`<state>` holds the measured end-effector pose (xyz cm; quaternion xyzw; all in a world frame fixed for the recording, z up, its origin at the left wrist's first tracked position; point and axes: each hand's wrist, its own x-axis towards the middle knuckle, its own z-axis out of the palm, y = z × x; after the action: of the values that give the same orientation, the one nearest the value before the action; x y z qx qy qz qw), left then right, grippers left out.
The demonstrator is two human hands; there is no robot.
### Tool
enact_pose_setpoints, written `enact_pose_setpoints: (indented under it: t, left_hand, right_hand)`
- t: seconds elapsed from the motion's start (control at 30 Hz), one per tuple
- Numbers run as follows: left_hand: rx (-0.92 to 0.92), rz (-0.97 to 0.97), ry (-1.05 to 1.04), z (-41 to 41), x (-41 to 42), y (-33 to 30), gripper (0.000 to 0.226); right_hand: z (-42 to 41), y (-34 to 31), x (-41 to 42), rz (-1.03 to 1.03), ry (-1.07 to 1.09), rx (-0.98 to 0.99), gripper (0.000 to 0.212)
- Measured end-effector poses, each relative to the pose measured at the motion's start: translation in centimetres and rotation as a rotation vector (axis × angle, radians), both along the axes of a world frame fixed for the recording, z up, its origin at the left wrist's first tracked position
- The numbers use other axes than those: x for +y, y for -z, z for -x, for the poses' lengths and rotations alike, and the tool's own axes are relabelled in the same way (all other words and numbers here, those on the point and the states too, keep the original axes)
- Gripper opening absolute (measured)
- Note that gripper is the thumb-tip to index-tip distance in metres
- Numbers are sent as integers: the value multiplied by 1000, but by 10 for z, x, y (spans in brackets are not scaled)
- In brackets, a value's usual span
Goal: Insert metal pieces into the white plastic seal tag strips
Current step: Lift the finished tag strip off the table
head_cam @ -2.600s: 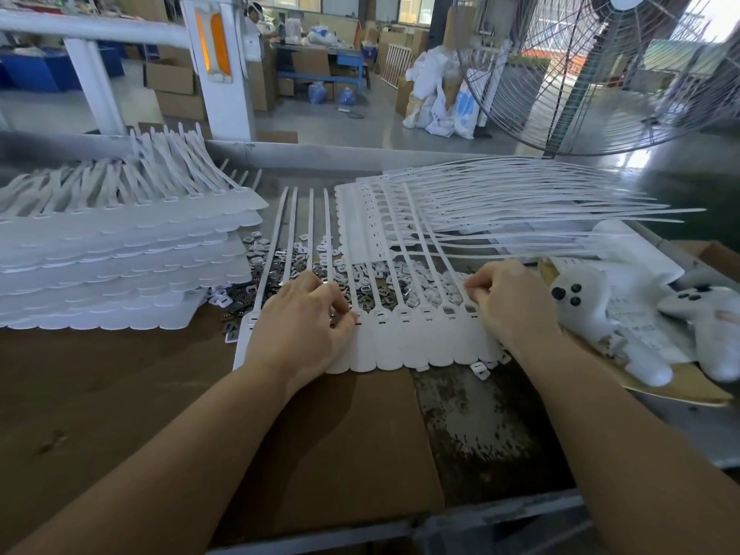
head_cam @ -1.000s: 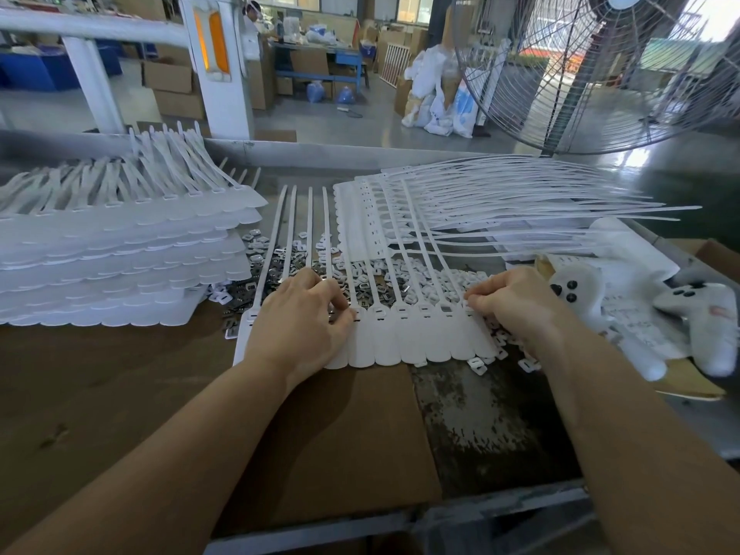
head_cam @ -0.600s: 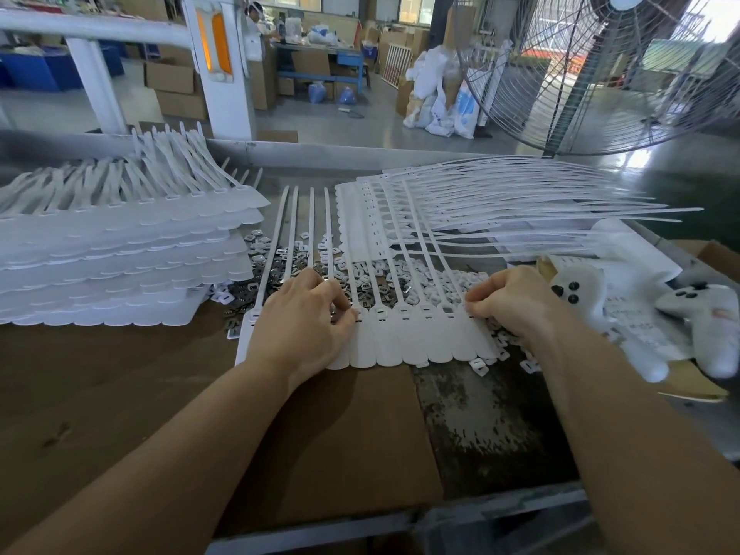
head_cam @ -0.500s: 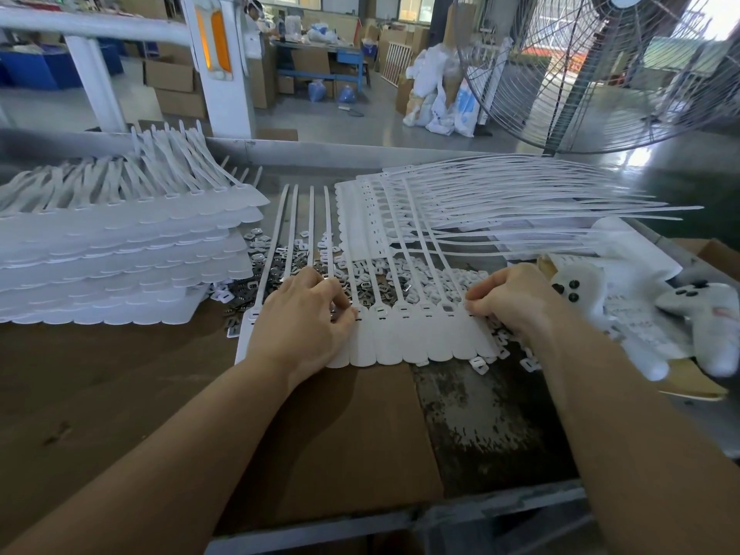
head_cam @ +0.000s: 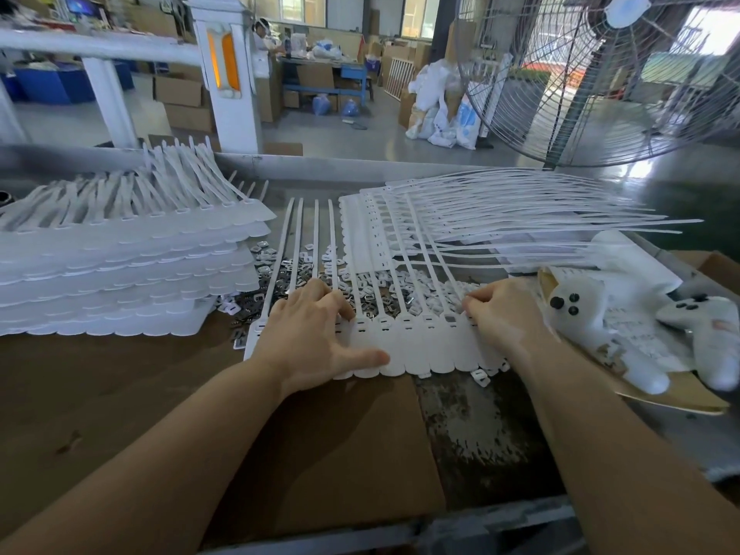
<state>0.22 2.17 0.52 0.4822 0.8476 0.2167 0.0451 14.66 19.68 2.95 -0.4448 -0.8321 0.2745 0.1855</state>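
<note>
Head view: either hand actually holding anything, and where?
Left hand lies flat on the tag sheet, pressing its left end. Right hand has its fingers pinched at the sheet's right end; whether they hold a metal piece cannot be told.

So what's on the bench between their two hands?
In the head view, between the left hand and the right hand lies the white seal tag strip, with loose metal pieces heaped just behind it.

The left hand (head_cam: 316, 338) covers the left end of the tag strip (head_cam: 416, 350). The right hand (head_cam: 500, 318) curls over the strip's right end, hiding its fingertips and whatever they pinch. The fan (head_cam: 600, 74) is cut off at the frame's top and right edges.
</note>
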Motion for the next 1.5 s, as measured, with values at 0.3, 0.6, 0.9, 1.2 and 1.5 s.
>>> enact_pose_setpoints:
  t: [0.3, 0.6, 0.9, 1.2, 1.5]
  left_hand:
    - [17, 26, 36, 5, -3, -4, 85]
    - [-3, -71, -46, 5, -5, -12, 83]
    - [16, -293, -201, -7, -2, -12, 62]
    - [-947, -132, -256, -38, -14, -33, 51]
    - [-1843, -938, -486, -61, 0, -30, 26]
  right_hand:
    - [1, -1, 4, 203, 26, 282, 21]
    - [9, -2, 7, 379, 5, 434, 8]
    - [13, 2, 1, 595, -10, 759, 15]
    - [10, -2, 0, 751, -12, 809, 17]
    - [2, -6, 2, 865, 56, 914, 16]
